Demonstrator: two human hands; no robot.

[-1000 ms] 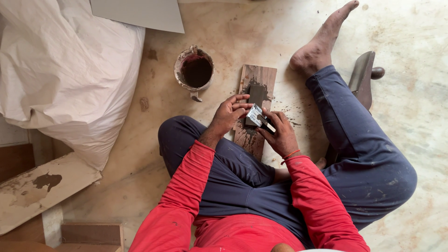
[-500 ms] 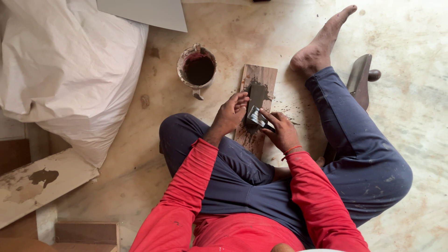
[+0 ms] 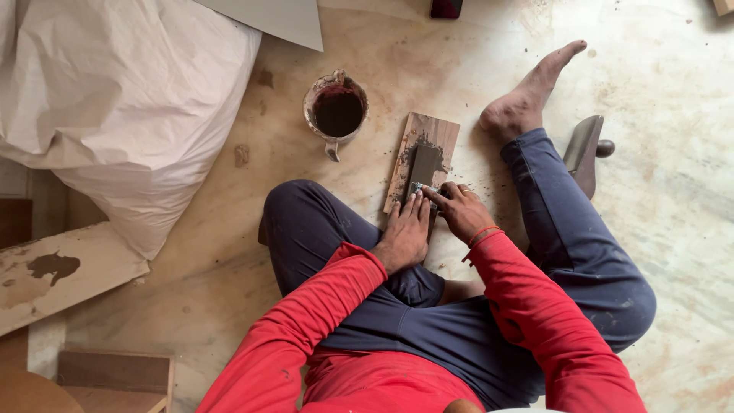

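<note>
Down on the floor (image 3: 673, 92), the right hand (image 3: 461, 212) pinches a small scraper (image 3: 425, 189) against grey paste (image 3: 424, 164) on a wooden board (image 3: 423, 159); the left hand (image 3: 406, 232) lies flat, fingers together, pressing the board's near end. Far left stands a stained cup (image 3: 336, 112).

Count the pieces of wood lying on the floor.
4 in view. A small plank smeared with grey paste lies under both hands, a paint-stained board at far left, a brown block at bottom left, and a corner piece top right. Others may be hidden.

Red sleeves (image 3: 321, 321), navy trousers (image 3: 566, 252)
</note>
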